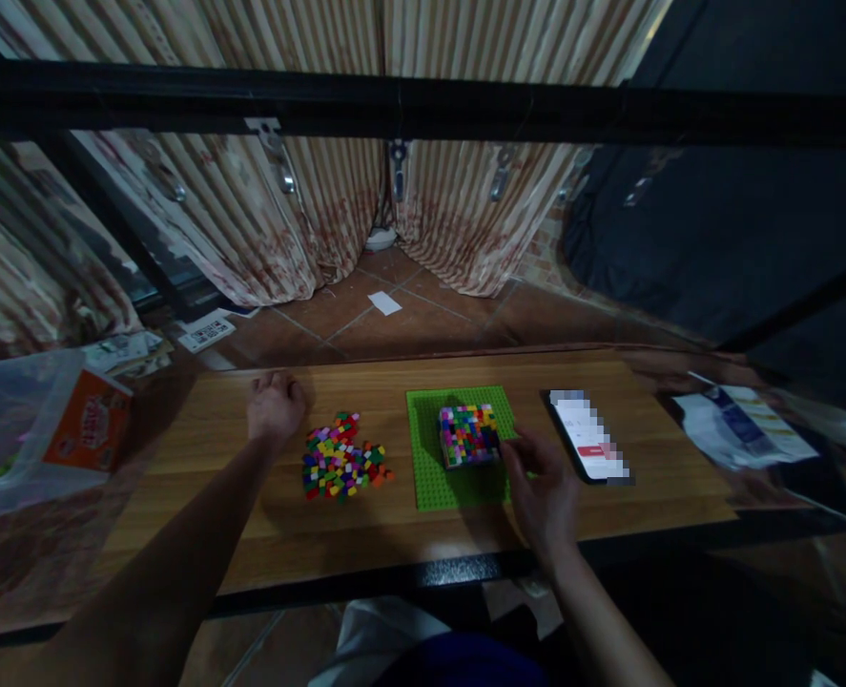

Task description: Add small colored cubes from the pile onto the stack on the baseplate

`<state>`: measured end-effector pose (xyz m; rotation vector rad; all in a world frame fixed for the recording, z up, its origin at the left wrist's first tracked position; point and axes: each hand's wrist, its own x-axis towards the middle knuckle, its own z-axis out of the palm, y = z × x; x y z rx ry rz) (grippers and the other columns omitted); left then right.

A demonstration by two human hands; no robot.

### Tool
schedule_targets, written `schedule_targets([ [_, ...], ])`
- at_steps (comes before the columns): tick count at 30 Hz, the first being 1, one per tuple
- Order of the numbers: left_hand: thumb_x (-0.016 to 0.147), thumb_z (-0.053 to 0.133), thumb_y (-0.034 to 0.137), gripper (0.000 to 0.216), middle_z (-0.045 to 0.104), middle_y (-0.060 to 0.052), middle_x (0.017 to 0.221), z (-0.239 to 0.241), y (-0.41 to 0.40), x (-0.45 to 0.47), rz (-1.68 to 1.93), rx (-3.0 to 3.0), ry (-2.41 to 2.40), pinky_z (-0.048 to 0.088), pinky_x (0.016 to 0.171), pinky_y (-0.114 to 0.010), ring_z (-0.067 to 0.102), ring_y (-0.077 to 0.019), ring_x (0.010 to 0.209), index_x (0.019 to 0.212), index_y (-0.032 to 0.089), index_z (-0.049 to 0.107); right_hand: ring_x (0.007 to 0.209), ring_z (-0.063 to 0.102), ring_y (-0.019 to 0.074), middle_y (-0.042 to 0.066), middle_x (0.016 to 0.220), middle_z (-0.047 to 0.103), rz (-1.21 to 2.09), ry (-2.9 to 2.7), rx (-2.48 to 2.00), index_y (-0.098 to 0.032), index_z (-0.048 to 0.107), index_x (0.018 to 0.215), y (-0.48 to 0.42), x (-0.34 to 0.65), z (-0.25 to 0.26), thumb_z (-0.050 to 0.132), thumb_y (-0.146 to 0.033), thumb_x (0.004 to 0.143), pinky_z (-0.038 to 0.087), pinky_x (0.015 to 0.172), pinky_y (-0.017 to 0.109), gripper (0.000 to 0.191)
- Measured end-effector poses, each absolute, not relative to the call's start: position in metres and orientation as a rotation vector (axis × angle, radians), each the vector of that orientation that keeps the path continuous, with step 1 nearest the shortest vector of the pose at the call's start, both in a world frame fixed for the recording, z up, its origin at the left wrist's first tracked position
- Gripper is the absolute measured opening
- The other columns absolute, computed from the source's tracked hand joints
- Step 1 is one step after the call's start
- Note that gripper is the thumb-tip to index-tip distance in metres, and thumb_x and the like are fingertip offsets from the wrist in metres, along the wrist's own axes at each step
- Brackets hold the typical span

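A colourful block of small toy bricks [469, 437] stands on a green studded baseplate [426, 487]. My right hand [543, 482] is at the right side of this block, thumb and finger closed together by its edge. Whatever sits between those fingertips is too small to make out. To the left of the baseplate, a loose pile of small coloured bricks [340, 463] lies on the wooden table [365, 544]. My left hand [276, 405] rests on the tabletop just beyond the pile's upper left, its fingers curled in, with nothing visible in them.
A phone [586, 434] with a lit screen lies right of the baseplate. On the floor, a clear plastic bin [14, 382] with an orange label stands at the left; papers and plastic packaging [744, 425] lie at the right. A dark metal bar [423, 107] and striped curtains [308, 210] are beyond the table.
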<state>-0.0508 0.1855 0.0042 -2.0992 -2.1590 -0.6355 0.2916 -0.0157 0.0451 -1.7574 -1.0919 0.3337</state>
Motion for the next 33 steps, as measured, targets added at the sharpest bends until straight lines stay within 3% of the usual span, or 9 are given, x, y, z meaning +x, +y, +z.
schedule_targets([
  [9,0.086,0.038,0.025,0.032,0.063,-0.016,0.112,0.004,0.185,-0.049,-0.566,-2.121,-2.162,0.04,0.1,-0.044,0.052,-0.0313,0.111,0.103,0.014,0.063,0.087,0.069,0.0196,0.008,0.099,0.073,0.384,-1.406,-1.573,-0.021,0.069,0.104,-0.031,0.244,0.043,0.053,-0.03,0.091,0.056,0.079,0.036,0.023],
  [14,0.086,0.039,0.025,0.031,0.063,-0.016,0.111,0.004,0.184,-0.048,-0.587,-2.129,-2.179,0.039,0.101,-0.044,0.051,-0.0315,0.11,0.101,0.014,0.063,0.09,0.066,0.0191,0.007,0.096,0.071,0.467,-1.762,-1.484,-0.021,0.069,0.102,-0.026,0.207,0.028,0.046,-0.022,0.094,0.055,0.081,0.033,0.025],
  [19,0.086,0.039,0.024,0.031,0.063,-0.016,0.11,0.005,0.183,-0.047,-0.571,-2.12,-2.198,0.039,0.099,-0.046,0.051,-0.0329,0.111,0.102,0.013,0.063,0.094,0.063,0.0214,0.011,0.103,0.067,0.35,-1.93,-1.617,-0.018,0.068,0.104,-0.007,0.184,0.017,0.046,-0.017,0.093,0.052,0.082,0.034,0.025],
  [25,0.085,0.041,0.025,0.031,0.062,-0.016,0.112,0.006,0.183,-0.047,-0.596,-2.105,-2.212,0.041,0.098,-0.045,0.05,-0.0331,0.112,0.103,0.013,0.063,0.091,0.061,0.0208,0.01,0.099,0.067,0.328,-1.981,-1.682,-0.019,0.069,0.092,0.003,0.179,0.016,0.048,-0.016,0.092,0.05,0.08,0.032,0.021],
  [33,0.086,0.04,0.027,0.029,0.063,-0.015,0.108,0.004,0.184,-0.049,-0.614,-2.127,-2.163,0.041,0.097,-0.045,0.052,-0.0315,0.109,0.1,0.015,0.062,0.082,0.064,0.0164,0.006,0.089,0.07,0.568,-1.769,-1.536,-0.019,0.067,0.09,-0.011,0.189,0.019,0.05,-0.013,0.09,0.048,0.076,0.026,0.018],
])
